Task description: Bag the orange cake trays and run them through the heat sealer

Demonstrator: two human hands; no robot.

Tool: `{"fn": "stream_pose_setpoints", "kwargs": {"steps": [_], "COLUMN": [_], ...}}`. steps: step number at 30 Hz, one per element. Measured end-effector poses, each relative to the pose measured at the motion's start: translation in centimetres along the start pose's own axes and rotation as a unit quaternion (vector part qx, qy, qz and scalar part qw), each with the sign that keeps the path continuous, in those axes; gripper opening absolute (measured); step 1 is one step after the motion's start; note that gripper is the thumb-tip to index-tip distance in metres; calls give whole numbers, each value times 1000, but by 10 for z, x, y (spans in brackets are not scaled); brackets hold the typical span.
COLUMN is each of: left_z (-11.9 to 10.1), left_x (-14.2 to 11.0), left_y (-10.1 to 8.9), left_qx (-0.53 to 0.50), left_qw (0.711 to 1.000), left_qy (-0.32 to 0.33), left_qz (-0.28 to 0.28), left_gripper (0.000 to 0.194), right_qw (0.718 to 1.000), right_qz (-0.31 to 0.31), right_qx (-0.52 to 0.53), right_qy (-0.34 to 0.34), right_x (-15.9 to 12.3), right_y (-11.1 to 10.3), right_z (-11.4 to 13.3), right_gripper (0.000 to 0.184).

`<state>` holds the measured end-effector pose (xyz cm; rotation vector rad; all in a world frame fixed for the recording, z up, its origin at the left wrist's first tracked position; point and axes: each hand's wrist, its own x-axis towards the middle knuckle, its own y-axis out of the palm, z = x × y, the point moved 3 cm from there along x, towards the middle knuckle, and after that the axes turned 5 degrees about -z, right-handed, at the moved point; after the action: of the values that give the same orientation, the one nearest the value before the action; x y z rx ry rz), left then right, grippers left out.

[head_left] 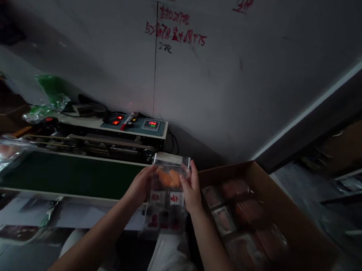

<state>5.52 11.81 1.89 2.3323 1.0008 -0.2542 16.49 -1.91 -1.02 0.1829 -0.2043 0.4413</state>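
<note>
Clear bag (167,195) held upright beside band sealer (70,174)
Left hand (140,185), right hand (191,187) closed on its sides; filled bags (243,222) in carton (279,196)

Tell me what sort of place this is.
Probably a small packing workshop: a heat-sealing machine with a lit red readout, a green conveyor belt, a clear bag held up, and a cardboard box of filled packs.

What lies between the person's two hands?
In the head view, a clear plastic bag holding orange pieces and printed cards lies there, gripped by the left hand and right hand.
</note>
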Motion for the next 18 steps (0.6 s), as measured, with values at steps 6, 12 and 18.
{"fn": "stream_pose_setpoints", "kwargs": {"steps": [6, 12, 18], "left_z": [-10, -15, -12], "left_x": [28, 48, 64], "left_y": [-15, -16, -9], "left_qx": [75, 75, 30], "left_qw": [993, 992, 991], "left_qy": [13, 7, -61], "left_qz": [-90, -104, -116], "left_gripper": [38, 29, 14], "right_qw": [992, 991, 995], "right_qz": [9, 11, -22], "right_qx": [-109, -124, -92], "right_qy": [-57, -52, -8], "right_x": [6, 14, 12], "right_y": [0, 1, -1], "right_z": [-13, -23, -21], "right_gripper": [52, 56, 54]}}
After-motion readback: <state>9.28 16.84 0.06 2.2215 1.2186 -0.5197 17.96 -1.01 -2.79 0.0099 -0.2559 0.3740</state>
